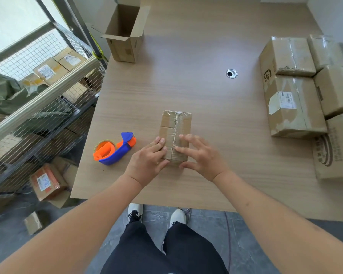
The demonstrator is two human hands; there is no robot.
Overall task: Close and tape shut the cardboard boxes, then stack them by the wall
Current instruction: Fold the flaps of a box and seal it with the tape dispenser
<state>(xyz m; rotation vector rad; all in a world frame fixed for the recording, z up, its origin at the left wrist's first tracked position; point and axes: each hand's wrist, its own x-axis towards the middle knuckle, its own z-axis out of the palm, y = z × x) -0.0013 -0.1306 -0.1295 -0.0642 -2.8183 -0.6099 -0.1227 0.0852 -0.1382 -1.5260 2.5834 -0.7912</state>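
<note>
A small closed cardboard box [175, 125] lies on the wooden table [206, 91], with clear tape running along its top seam. My left hand [149, 161] rests on the box's near left side, fingers curled against it. My right hand [198, 155] lies flat on the near right of the top, fingers spread over the seam. A blue and orange tape dispenser [115, 149] lies on the table just left of my left hand, untouched. An open empty cardboard box [125, 34] stands at the far left table corner, flaps up.
Several taped cardboard boxes [293, 103] are stacked along the table's right side by the wall. A cable hole [231, 73] sits in the table's middle. A wire cage cart [38, 99] with parcels stands to the left. More parcels [47, 181] lie on the floor.
</note>
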